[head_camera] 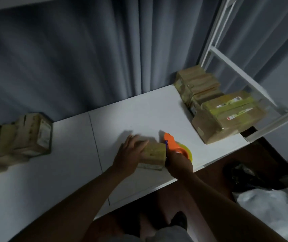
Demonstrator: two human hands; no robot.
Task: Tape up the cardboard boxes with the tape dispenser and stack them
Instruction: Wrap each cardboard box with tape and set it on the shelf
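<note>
Box: lower centre of frame, on white table. Left hand: fingers extended, laid flat over box's top and left side. Right hand: clamped around orange dispenser, which touches box's right face. Forearms converge from below.

Browns and yellows on white, against grey

Orange tape dispenser with yellow roll; brown cardboard boxes banded in yellow tape; white tabletop; grey curtain.

Motion blur on left box pile, cut by frame edge. Right hand covers tape dispenser handle. Labels on right stack unreadable. Dark clutter on floor unidentifiable.
</note>
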